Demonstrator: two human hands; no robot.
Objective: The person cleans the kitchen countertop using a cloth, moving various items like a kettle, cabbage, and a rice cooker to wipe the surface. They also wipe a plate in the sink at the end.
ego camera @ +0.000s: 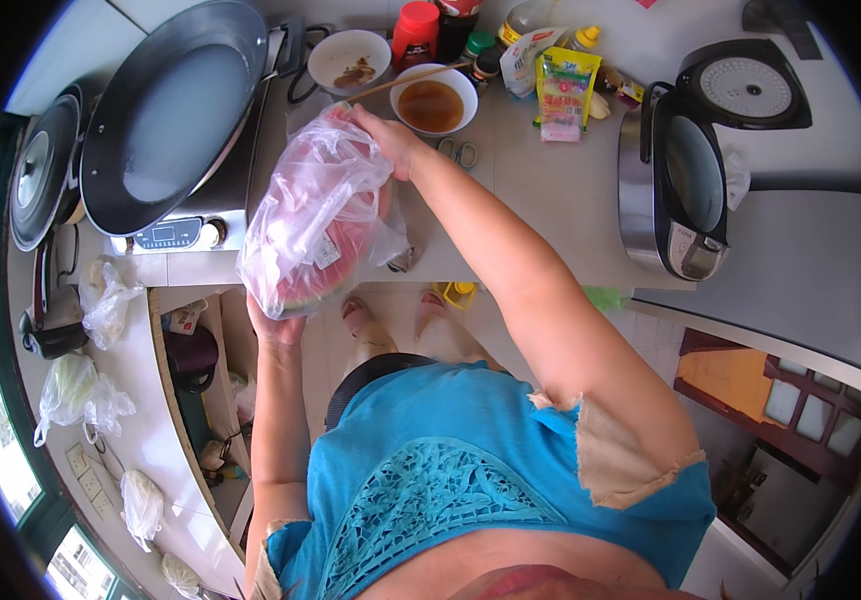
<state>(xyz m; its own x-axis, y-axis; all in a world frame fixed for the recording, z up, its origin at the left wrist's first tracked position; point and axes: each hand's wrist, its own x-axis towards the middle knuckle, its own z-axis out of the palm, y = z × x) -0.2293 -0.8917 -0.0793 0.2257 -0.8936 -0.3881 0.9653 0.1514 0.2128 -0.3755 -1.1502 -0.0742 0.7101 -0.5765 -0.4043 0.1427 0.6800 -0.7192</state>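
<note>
A cut piece of watermelon (325, 240) in a thin clear plastic bag is held up between my hands, over the front edge of the counter. My left hand (274, 324) supports its lower end, with the fingers mostly hidden beneath it. My right hand (391, 142) grips the upper end through or beside the bag; the exact finger placement is partly hidden. A small printed label (325, 251) shows through the plastic. Just beyond my right hand stands a white bowl of brown liquid (433, 103), with chopsticks (400, 84) across its rim.
At left, a large wok (183, 127) sits on an induction cooker (175, 234). A stained bowl (349, 60), a red-lidded jar (415, 34) and seasoning packets (565, 86) stand at the back. Green-handled scissors (458, 153) lie near the bowl. An open rice cooker (674, 187) stands right.
</note>
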